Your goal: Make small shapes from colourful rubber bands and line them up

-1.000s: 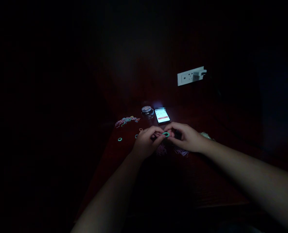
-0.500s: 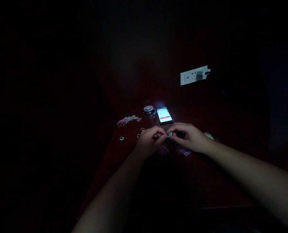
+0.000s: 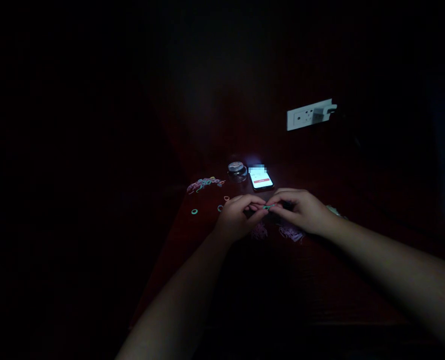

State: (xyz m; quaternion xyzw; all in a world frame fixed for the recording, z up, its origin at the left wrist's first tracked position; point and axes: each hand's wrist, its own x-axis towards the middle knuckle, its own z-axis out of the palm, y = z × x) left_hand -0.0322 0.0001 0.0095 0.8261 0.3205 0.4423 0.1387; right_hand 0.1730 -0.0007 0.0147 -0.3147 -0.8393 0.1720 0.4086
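Between my two hands, a small green hair tie (image 3: 268, 207) is pinched at both sides above the dark red table. My left hand (image 3: 241, 214) grips its left side with thumb and fingertips. On the opposite side, my right hand (image 3: 301, 210) pinches it the same way. Below the fingers lie a bundle of purple strands (image 3: 260, 231) and a second purple bundle (image 3: 292, 233). Loose ring-shaped ties rest left of my left hand: a green one (image 3: 194, 212), a bluish one (image 3: 219, 208) partly hidden, and an orange one (image 3: 227, 198).
A lit phone (image 3: 262, 178) stands beyond my hands, beside a lidded round jar (image 3: 236, 171). To the left is a pile of colourful hair ties (image 3: 206, 183). Something pale green (image 3: 335, 211) shows behind my right wrist. A wall socket (image 3: 309, 116) holds a plug. The surroundings are very dark.
The whole view has shifted slightly, so things appear a little farther right. The green hair tie looks flatter between my fingers; both hands keep their pinch.
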